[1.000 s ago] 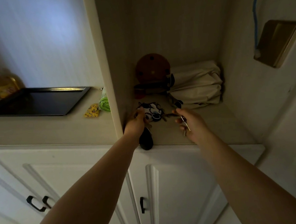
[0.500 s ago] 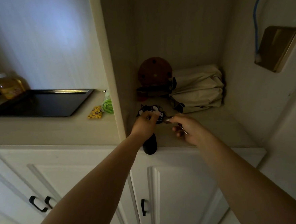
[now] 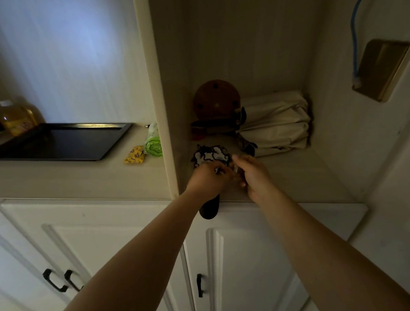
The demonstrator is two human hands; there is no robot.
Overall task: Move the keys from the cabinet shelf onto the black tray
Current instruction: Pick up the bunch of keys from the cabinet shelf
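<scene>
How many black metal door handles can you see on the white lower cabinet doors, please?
3: two black metal door handles side by side at lower left, one on the centre door. Others may be hidden by the arms.

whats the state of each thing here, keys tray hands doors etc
keys: on the cabinet shelf, not yet moved
black tray: flat on the counter, nothing on it
left hand: fingers curled at the keys, grip unclear
right hand: reaching in beside the keys, grip unclear
cabinet doors: shut
cream bag: folded, lying at the back of the shelf
</scene>
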